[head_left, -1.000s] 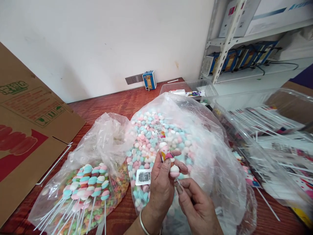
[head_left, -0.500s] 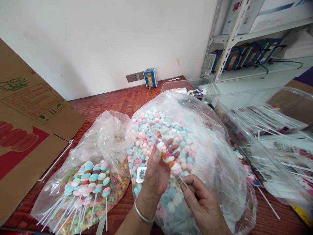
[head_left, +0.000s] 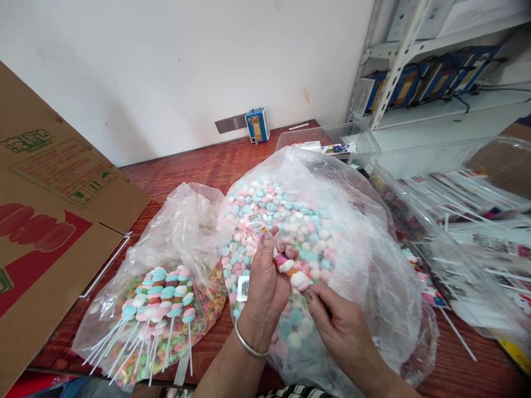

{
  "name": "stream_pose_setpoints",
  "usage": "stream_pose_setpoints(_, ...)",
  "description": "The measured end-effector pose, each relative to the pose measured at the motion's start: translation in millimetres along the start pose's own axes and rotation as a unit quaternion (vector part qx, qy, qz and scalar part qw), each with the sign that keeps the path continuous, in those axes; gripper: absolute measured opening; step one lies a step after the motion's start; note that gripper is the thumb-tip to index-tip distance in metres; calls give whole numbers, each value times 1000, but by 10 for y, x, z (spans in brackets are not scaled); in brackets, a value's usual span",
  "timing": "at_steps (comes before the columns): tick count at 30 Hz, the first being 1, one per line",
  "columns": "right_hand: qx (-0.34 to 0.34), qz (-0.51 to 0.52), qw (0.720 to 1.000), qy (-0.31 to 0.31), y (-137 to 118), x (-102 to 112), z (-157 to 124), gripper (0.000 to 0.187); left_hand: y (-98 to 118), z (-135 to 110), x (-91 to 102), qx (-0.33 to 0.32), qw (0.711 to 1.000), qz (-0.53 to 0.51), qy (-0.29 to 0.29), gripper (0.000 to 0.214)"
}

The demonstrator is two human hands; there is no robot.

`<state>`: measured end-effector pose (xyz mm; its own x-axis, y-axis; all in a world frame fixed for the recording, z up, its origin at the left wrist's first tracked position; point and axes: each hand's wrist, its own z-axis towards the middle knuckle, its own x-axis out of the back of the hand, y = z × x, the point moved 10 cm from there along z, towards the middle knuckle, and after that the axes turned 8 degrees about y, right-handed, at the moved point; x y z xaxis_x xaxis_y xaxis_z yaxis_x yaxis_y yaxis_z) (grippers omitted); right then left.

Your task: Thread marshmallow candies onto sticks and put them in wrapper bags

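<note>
At lower centre of the frame, the left hand [head_left: 265, 282] closes its fingers around the upper part of a candy skewer [head_left: 296, 279]; the right hand [head_left: 338, 326] pinches the skewer's lower end. Both sit above a large clear bag [head_left: 352, 221] of pastel candies. Lower left, a smaller bag [head_left: 186, 221] holds loaded skewers on the tabletop [head_left: 186, 166], beside a cardboard box [head_left: 50, 193].

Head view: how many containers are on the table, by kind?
Clear plastic bags: 3
Cardboard box: 1
Clear plastic tub: 1
Total: 5
</note>
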<state>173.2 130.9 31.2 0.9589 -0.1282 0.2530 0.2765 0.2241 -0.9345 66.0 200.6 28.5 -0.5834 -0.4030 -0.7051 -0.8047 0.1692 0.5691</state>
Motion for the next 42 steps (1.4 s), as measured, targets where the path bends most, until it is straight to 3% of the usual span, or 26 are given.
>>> stream_pose_setpoints(2,189,-182,964,48,-304,43,-3,24,-1,2,7,-2,1000,3,22,27)
stream_pose_setpoints(4,304,-280,908,63,-472,-22,-50,18,-15,-17,9,-4,999,5,41,24)
stream_pose_setpoints(6,333,-317,885,77,-505,-47,-41,15,-44,-48,10,-6,999,10,53,23)
stream_pose_setpoints(7,320,-312,890,86,-489,-29,-14,16,-59,-60,15,-6,998,13,57,24)
stream_pose_setpoints(12,148,-162,974,54,-238,39,151,14,-42,13,13,8,1000,-9,22,28)
stream_pose_setpoints(15,-8,-3,1000,-7,-24,-20,204,17,105,138,-5,-7,999,-37,-11,21)
stream_pose_setpoints(17,-167,159,970,-77,167,-198,147,27,182,191,-35,-15,998,-43,-34,17)
stream_pose_setpoints(19,-315,315,884,-142,262,-436,-4,34,210,194,-82,-13,997,-40,-58,13)
stream_pose_setpoints(21,-394,412,806,-160,262,-576,-104,34,215,157,-119,-13,997,-34,-75,13)
stream_pose_setpoints(23,-405,447,786,-138,264,-594,-92,32,209,97,-153,-19,995,-21,-91,16)
stream_pose_setpoints(25,-386,432,809,-98,301,-532,-29,31,196,37,-183,-35,994,5,-105,23)
stream_pose_setpoints(27,-331,365,868,-63,320,-415,63,32,163,-2,-184,-50,993,29,-102,30)
stream_pose_setpoints(29,-214,221,951,-21,253,-220,183,31,95,-22,-160,-49,995,34,-84,30)
stream_pose_setpoints(31,-53,33,998,18,55,-57,252,25,13,-39,-136,-34,997,24,-65,29)
stream_pose_setpoints(33,84,-126,987,43,-145,-9,233,20,-38,-53,-121,-22,998,16,-52,30)
stream_pose_setpoints(36,199,-256,944,68,-321,-1,174,18,-14,-36,-106,-18,999,7,-45,31)
stream_pose_setpoints(38,220,-282,931,74,-370,20,169,19,58,17,-105,-21,999,6,-48,33)
stream_pose_setpoints(42,207,-234,949,43,-386,49,189,22,269,198,-109,-36,998,13,-53,31)
